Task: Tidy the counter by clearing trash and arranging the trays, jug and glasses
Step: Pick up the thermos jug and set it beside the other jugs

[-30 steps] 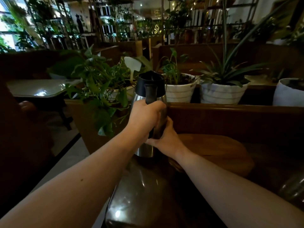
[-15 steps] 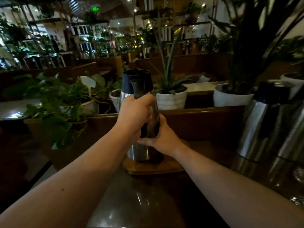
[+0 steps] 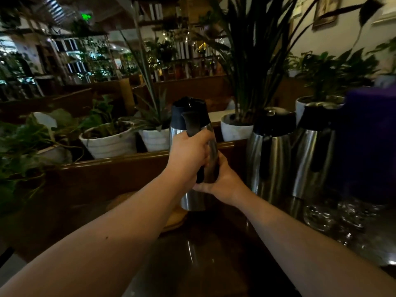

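Note:
A steel jug (image 3: pixel 192 200) with a black lid and black handle stands upright in the middle of the view, its base over the right edge of a round wooden tray (image 3: pixel 175 217) on the dark counter (image 3: pixel 214 264). My left hand (image 3: pixel 188 153) is closed around the jug's handle. My right hand (image 3: pixel 222 181) presses against the jug's lower right side. Clear glasses (image 3: pixel 321 217) stand on the counter at the right, blurred.
Two more steel jugs (image 3: pixel 270 155) (image 3: pixel 312 151) stand just right of the held one, with a dark purple object (image 3: pixel 368 133) beyond them. White plant pots (image 3: pixel 111 142) line the wooden ledge (image 3: pixel 107 166) behind the counter.
The view has swung right and the jug has moved right with both hands on it, from over the tray's middle to its right edge, closer to the two other jugs.

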